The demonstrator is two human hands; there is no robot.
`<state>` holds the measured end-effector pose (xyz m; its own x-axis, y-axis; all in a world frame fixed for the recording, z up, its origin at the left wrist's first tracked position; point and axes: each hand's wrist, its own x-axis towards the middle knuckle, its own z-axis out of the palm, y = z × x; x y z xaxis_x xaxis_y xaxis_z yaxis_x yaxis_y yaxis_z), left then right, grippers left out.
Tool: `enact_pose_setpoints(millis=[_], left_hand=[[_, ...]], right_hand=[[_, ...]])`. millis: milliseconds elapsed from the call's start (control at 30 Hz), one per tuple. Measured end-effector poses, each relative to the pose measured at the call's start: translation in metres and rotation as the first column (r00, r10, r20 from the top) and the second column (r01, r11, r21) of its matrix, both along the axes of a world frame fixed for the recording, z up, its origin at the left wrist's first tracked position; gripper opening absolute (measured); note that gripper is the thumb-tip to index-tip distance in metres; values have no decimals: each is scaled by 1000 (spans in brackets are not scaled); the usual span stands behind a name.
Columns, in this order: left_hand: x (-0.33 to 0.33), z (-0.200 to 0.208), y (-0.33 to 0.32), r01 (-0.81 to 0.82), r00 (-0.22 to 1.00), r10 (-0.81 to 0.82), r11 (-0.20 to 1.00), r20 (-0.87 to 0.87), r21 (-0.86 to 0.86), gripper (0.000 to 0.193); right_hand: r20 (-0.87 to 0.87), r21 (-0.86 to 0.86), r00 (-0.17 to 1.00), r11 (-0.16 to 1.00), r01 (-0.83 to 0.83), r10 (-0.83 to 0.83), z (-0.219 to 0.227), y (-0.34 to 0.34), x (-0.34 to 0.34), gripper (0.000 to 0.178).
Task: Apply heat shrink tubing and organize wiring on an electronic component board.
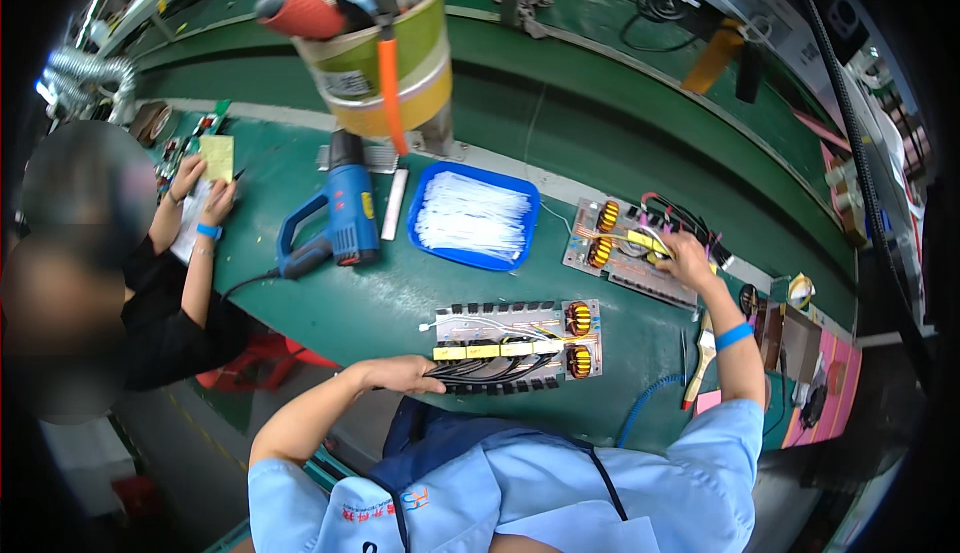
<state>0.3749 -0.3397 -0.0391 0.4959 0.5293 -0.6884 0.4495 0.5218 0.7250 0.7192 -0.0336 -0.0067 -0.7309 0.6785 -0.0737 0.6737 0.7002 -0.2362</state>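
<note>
A circuit board (589, 345) lies in front of me, with two yellow-and-black ringed coils at its right end and a row of yellow-wrapped blocks along its middle. At its left end, my left hand (405, 374) is closed around the bundle of black wires (480, 374) running along its near side. Farther off to the right, a second circuit board (630, 271) of like make sits at an angle. My right hand (688, 261) is bent over its right part, fingers closed by a yellow-wrapped piece (646, 242) and wires; what they grip is hidden.
Beyond the near board stands a blue tray (413, 223) of white strips. A blue heat gun (350, 208) lies left of it, under a hanging green-yellow bucket (432, 58) of tools. A brush (703, 358) lies at right. On the left, a co-worker holds a yellow paper (217, 157).
</note>
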Motion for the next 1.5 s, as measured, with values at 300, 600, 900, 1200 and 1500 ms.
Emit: enact_pose_setpoints(millis=[300,600,900,1200,1500], left_hand=[[-1,-5,-6,-43,999,46,995,-26,89,36],[-2,-13,-2,-9,1000,11,992,-12,123,39],[4,-29,-7,-52,997,41,983,64,178,36],[8,-41,-7,-103,988,72,966,137,236,33],[4,-26,-3,-17,999,23,967,-21,255,41]], right_hand=[[236,424,969,890,-169,71,38,-41,-55,27],[-307,117,879,931,-345,364,-43,-87,-293,10],[-225,126,953,976,-179,204,-74,-90,-316,8],[-686,-111,728,986,-128,17,29,-107,-277,8],[-614,-782,651,457,-423,-446,10,-199,-239,8]])
